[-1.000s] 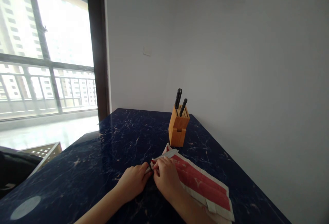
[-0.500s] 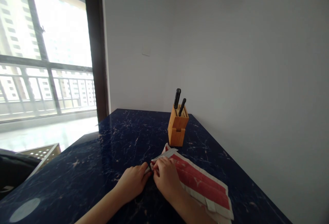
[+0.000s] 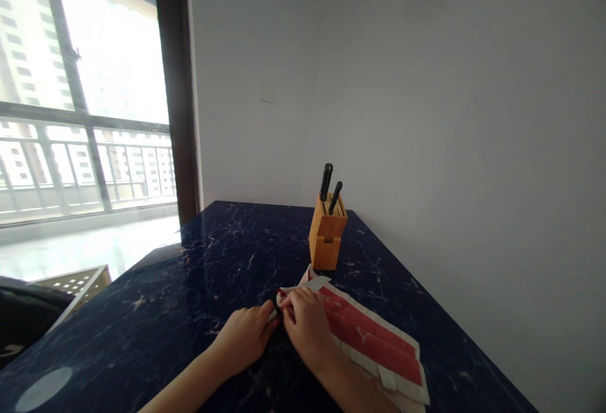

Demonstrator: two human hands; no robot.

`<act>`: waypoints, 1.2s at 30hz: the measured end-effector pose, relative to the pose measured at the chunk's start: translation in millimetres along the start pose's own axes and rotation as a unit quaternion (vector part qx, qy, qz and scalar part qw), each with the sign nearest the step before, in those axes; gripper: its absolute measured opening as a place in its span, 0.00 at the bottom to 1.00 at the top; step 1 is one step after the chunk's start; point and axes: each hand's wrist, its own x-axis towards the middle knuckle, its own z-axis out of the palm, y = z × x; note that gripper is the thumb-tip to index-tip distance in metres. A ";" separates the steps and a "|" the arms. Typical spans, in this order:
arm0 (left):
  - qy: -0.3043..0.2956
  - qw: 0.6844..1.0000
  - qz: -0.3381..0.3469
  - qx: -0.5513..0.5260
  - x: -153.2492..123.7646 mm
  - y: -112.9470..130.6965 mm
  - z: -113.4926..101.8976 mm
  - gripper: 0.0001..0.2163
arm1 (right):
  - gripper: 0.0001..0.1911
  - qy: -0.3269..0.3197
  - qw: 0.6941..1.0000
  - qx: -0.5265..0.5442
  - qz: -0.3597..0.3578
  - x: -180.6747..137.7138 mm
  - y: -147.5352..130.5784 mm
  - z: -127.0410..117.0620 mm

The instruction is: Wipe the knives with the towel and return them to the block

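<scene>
My left hand (image 3: 243,338) is closed around the handle end of a knife, of which a little dark part shows between my hands. The knife's pale blade (image 3: 322,282) points away to the right, its tip showing past my right hand. My right hand (image 3: 307,326) pinches a fold of a red and white cloth (image 3: 374,335) against the blade close to the handle. Most of the cloth lies spread on the table to the right, partly under my right forearm.
A wooden knife block (image 3: 326,236) with two black-handled knives stands just beyond the cloth. The dark blue marbled table (image 3: 237,242) meets the wall on the right. At the left are a window, a perforated crate (image 3: 89,281) and a black item (image 3: 28,312).
The blade tip has shifted slightly to the right. The cloth fold at my right fingertips has changed shape a little. My hands stay almost in place.
</scene>
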 end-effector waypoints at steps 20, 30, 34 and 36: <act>0.000 1.000 0.012 -0.013 0.0 -2.3 -1.8 0.13 | 0.08 -0.025 0.999 -0.045 -0.003 -1.3 0.6 -0.1; -0.009 1.000 0.009 -0.015 -1.0 -1.9 -2.8 0.13 | 0.09 -0.032 0.997 -0.066 -0.035 -1.9 0.2 -1.5; -0.018 1.000 0.009 -0.009 -0.8 -1.1 -4.7 0.13 | 0.08 -0.021 0.998 -0.052 -0.033 -0.7 1.4 -1.2; -0.023 1.000 0.007 -0.010 -0.7 -0.5 -5.5 0.13 | 0.09 -0.019 0.998 -0.046 -0.031 0.2 1.5 -2.2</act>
